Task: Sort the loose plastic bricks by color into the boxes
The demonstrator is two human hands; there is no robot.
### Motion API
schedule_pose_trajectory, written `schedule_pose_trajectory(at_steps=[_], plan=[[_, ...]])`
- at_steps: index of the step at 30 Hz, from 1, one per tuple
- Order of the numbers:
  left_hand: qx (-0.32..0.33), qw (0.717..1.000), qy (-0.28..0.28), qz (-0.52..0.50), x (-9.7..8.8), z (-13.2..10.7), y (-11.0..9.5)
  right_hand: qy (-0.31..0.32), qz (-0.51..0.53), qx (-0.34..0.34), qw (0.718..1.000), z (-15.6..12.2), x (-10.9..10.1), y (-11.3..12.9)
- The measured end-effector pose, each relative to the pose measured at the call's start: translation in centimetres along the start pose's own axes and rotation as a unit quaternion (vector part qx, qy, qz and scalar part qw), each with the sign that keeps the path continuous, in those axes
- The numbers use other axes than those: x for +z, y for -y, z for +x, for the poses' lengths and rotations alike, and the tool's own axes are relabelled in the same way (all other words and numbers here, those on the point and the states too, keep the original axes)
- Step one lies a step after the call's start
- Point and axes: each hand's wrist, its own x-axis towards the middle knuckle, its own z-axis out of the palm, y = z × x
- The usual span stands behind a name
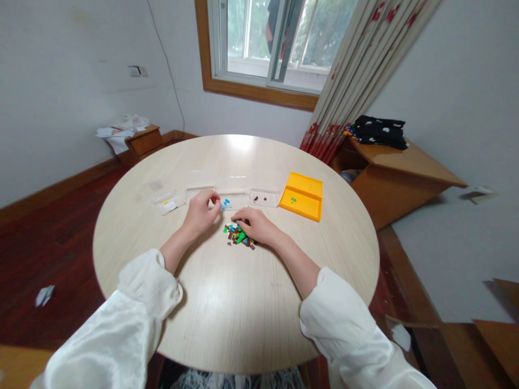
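A small heap of mixed building bricks (240, 235), brown, green, blue and yellow, lies mid-table. My right hand (257, 224) rests at its upper right edge, fingers curled down onto the bricks; whatever is between the fingertips is hidden. Left of the heap, my left hand (203, 210) hovers with thumb and fingers closed in a pinch, the held piece too small to make out. Just beyond it, a clear plastic box (239, 201) holds several blue bricks (226, 203). Another clear box (272, 199) contains a few brown bricks (255, 199).
An open yellow case (312, 208) with green pieces stands at the right. On the left are a clear box (198, 190) and a small clear container (165, 205) with yellow in it. The round table's edge (375, 254) curves around; a wooden cabinet (397, 178) stands beyond.
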Motion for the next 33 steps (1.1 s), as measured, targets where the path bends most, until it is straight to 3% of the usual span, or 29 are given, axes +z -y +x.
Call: schedule_pose_trajectory(at_steps=[9,15,20,33], plan=[[-0.001,0.997,0.049,-0.059,0.89,-0.71,-0.71,-0.052,0.114,0.088,0.988,-0.12,0.59,-0.37],[0.028,0.991,0.109,-0.077,1.04,-0.88,-0.58,-0.115,0.151,0.092,0.978,0.13,0.72,-0.78],[0.029,0.988,0.119,-0.091,1.25,-0.93,-0.36,-0.171,0.188,0.088,0.963,0.42,0.74,-0.96],[0.017,0.99,0.122,-0.072,0.78,-1.05,-0.97,-0.18,0.221,0.087,0.955,0.61,0.86,-0.58]])
